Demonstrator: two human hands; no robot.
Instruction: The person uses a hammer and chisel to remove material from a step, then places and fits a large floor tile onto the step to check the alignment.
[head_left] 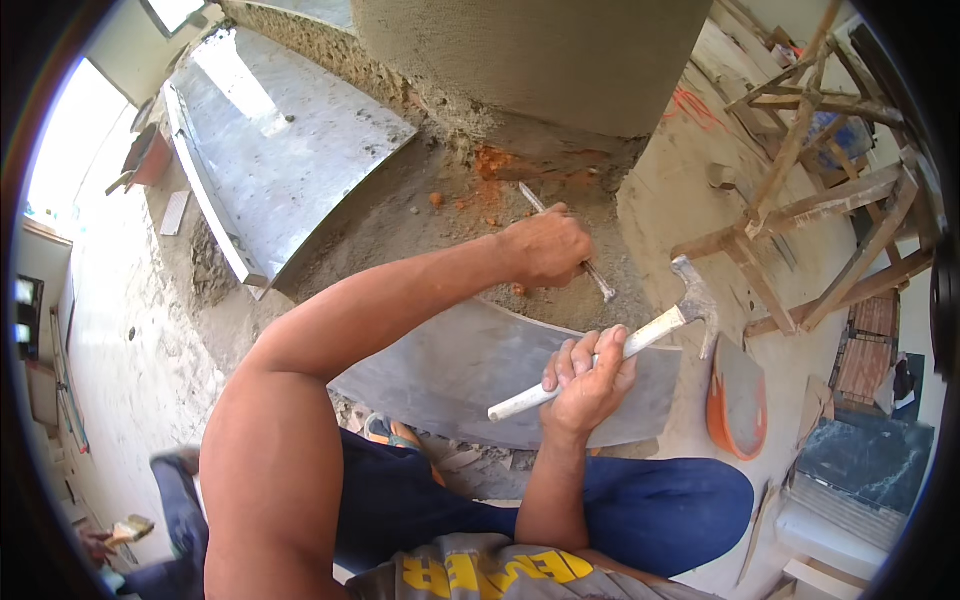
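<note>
My left hand [548, 243] grips a thin metal chisel [532, 197], held slanting over rubble and mortar at the foot of a plastered column [528, 55]. An exposed patch of orange brick [495, 162] shows just above the chisel's far end. My right hand [590, 382] is wrapped round the pale handle of a claw hammer [690, 300], whose head is raised to the right of the chisel. A curved grey stone slab [470, 360] lies below both hands, and a larger pale slab [290, 120] with a raised edge sits at upper left.
Wooden trestles [800, 210] stand at right, beside an orange-rimmed pan [737, 400], an orange cable [690, 105] and dark stone tiles [865, 460]. A reddish bucket [148, 160] sits at upper left. Another person's hand [98, 545] with a brush [130, 530] shows at lower left.
</note>
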